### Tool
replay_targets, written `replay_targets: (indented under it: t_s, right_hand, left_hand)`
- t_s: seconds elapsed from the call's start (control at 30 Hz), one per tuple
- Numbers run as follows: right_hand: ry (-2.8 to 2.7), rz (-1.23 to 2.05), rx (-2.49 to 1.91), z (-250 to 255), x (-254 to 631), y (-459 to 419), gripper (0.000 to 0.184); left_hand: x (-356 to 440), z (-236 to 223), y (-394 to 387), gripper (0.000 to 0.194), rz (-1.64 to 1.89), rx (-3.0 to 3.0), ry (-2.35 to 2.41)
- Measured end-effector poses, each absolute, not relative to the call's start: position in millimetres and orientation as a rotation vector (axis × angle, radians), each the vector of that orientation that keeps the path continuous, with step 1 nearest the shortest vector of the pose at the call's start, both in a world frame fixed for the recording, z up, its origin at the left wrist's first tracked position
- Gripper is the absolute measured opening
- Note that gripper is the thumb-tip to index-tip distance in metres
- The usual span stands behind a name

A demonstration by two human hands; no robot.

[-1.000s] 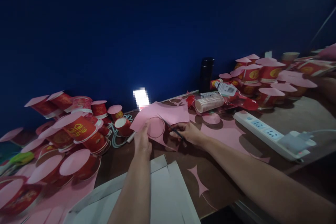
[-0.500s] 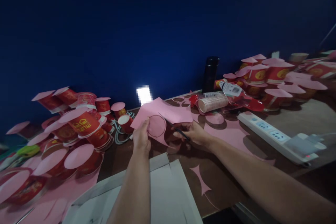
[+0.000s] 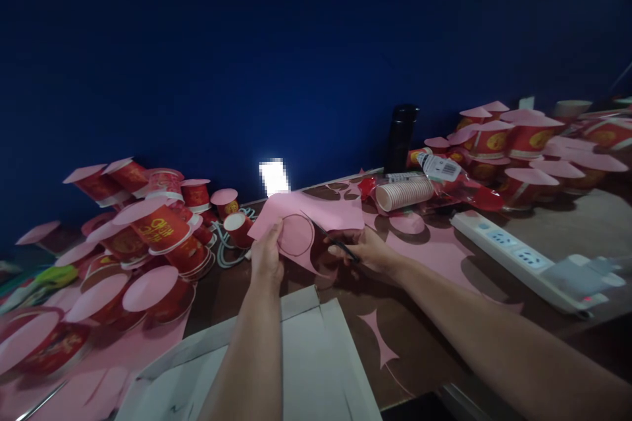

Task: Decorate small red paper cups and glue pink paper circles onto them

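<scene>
My left hand [image 3: 267, 255] pinches a sheet of pink paper [image 3: 316, 212] with a circle [image 3: 295, 235] drawn on it, held just above the brown table [image 3: 424, 329]. My right hand [image 3: 364, 248] is closed round a pair of dark scissors [image 3: 330, 238], whose blades reach into the paper along the circle's right edge. Both forearms stretch in from the bottom of the view.
Red paper cups with pink paper lids [image 3: 148, 230] pile up at the left, more [image 3: 513, 138] at the back right. A sleeve of stacked cups [image 3: 403, 192], a black bottle [image 3: 401, 138], a white power strip [image 3: 523, 256], a white box [image 3: 316, 362] and pink scraps [image 3: 378, 339] lie about.
The view has shifted slightly, so everything sits a little to the right. The scissors have worked a bit further round the drawn circle while my left hand keeps its hold.
</scene>
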State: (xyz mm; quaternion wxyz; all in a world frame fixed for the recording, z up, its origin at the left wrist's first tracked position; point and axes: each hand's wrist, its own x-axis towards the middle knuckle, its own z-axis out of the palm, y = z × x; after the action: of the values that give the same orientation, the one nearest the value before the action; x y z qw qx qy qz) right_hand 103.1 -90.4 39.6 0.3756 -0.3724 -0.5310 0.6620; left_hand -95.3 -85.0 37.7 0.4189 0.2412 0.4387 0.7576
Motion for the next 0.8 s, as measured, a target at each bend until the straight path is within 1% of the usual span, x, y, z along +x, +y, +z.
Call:
replay_targets:
  t_s: [0.27, 0.4, 0.8]
  right_hand:
    - [-1.36, 1.691, -0.936, 42.6, 102.4, -91.5, 0.047]
    - [-1.365, 1.681, -0.956, 44.2, 102.6, -91.9, 0.051]
    - [-1.405, 1.63, -1.003, 40.5, 102.5, -89.2, 0.046]
  left_hand:
    - [-95.8, 37.4, -84.0, 0.033, 1.897, 0.56, 1.09]
    - [-97.5, 37.7, -84.3, 0.036, 1.895, 0.573, 1.099]
    - [-101.7, 41.1, -86.3, 0.037, 1.889, 0.581, 1.147]
